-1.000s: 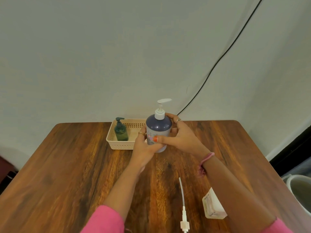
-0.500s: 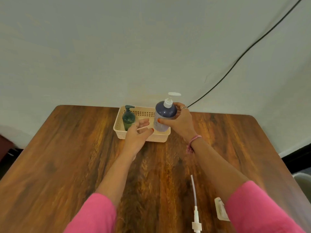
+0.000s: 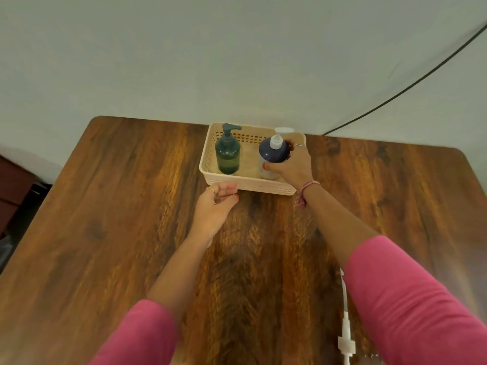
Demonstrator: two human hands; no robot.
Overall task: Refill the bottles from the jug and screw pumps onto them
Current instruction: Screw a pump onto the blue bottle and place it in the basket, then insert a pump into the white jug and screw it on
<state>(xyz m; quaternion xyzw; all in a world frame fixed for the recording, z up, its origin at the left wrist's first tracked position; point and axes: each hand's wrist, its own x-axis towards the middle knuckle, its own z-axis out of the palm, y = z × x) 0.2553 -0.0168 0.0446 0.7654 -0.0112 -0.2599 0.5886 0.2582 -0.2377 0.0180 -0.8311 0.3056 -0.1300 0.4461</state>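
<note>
- Right hand (image 3: 292, 164) is wrapped around the blue bottle (image 3: 272, 154), with the thumb in front and the fingers round the back, holding it inside the right end of the basket (image 3: 250, 183). I cannot tell if the bottle stands on the basket floor yet or is just above it.
- Left hand (image 3: 216, 204) holds nothing. Its fingers are loosely curled, and it sits just in front of the basket's near wall, to the left of the grip and a bit nearer the person.
- Both bottles in the basket have pumps on, so I think most of the job is done. What is left here looks like letting go of the blue one.
- Green bottle (image 3: 228, 154) stands upright to the left of the grip, at the basket's other end, with its dark pump on top.
- Blue bottle looks dark and full near the top, with a pale label lower down and a white pump (image 3: 278, 139).
- One spare white pump with a long tube (image 3: 345, 327) lies on the table (image 3: 118, 206), far back from the grip, near the person's right sleeve. No jug shows.
</note>
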